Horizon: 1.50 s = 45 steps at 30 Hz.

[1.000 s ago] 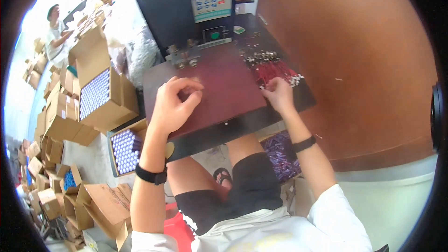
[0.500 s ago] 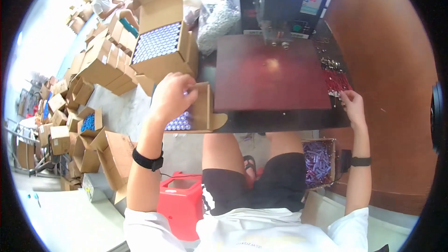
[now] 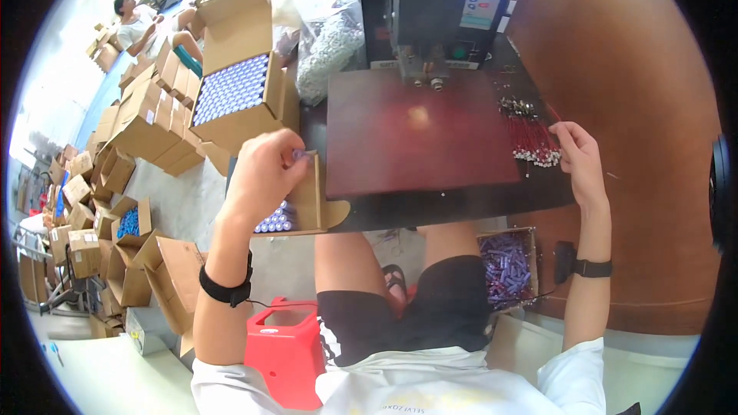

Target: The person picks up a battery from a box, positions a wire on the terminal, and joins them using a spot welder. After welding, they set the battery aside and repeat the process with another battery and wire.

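My left hand (image 3: 261, 177) hovers off the table's left edge, fingers pinched on a small purple cylindrical cell (image 3: 301, 155). Right under it an open carton (image 3: 317, 200) holds upright purple cells (image 3: 277, 220). My right hand (image 3: 578, 160) rests at the right side of the dark red tabletop (image 3: 419, 134). Its fingers are closed on a thin red wire from the row of red wires with metal ends (image 3: 529, 137).
A dark machine with a small screen (image 3: 453, 4) stands at the table's back. A large open carton of cells (image 3: 231, 88) and a clear plastic bag (image 3: 330, 42) sit to the left. Below are a box of purple cells (image 3: 503, 265) and a red stool (image 3: 286, 342). Another person (image 3: 138, 24) sits far left among cartons.
My left hand left the tabletop and swung left to the carton beside the table, coming up with a cell. My right hand stayed at the red wires.
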Available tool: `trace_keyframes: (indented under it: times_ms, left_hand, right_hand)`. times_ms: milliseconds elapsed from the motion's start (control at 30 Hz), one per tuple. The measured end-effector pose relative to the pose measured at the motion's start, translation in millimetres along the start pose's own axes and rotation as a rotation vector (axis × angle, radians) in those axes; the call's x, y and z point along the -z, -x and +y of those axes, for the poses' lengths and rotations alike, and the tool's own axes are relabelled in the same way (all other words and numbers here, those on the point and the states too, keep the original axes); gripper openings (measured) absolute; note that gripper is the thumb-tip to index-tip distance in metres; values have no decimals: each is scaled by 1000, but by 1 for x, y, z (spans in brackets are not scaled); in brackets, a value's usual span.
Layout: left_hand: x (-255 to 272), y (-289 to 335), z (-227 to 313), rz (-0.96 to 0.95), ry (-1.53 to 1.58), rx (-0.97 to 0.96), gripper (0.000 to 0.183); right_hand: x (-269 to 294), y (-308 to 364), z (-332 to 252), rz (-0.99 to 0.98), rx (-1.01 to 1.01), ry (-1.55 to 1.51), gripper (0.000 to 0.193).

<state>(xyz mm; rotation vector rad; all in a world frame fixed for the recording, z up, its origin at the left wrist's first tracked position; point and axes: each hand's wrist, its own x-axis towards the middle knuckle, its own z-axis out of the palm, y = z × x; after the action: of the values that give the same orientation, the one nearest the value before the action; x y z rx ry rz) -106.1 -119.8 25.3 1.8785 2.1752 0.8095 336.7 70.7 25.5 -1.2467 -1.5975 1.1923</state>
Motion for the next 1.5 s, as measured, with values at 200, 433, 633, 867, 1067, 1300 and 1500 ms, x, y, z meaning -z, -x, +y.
trace_keyframes:
  times_ms: [200, 433, 633, 867, 1067, 1300, 1500]
  left_hand:
    - [-27, -45, 64, 105, 426, -100, 19]
    - [-82, -61, 72, 161, 445, -98, 21]
    - [-87, -59, 75, 204, 414, -144, 20]
    - [-84, -57, 77, 211, 395, -128, 20]
    - [-84, -57, 77, 212, 377, -146, 21]
    - [-85, -59, 76, 219, 352, -164, 22]
    - [-87, -65, 77, 193, 329, -147, 23]
  right_hand:
    - [-29, -1, -25, -92, 89, -200, 21]
    - [-41, -5, -21, -196, 131, -48, 22]
    - [-19, -1, -8, -178, 63, 111, 22]
    - [14, 3, -51, -64, 242, -324, 23]
    - [-43, 15, -39, -116, 92, 2, 19]
    - [-68, 14, -25, -214, 129, -107, 20]
    - [-91, -2, -14, -119, 234, -155, 19]
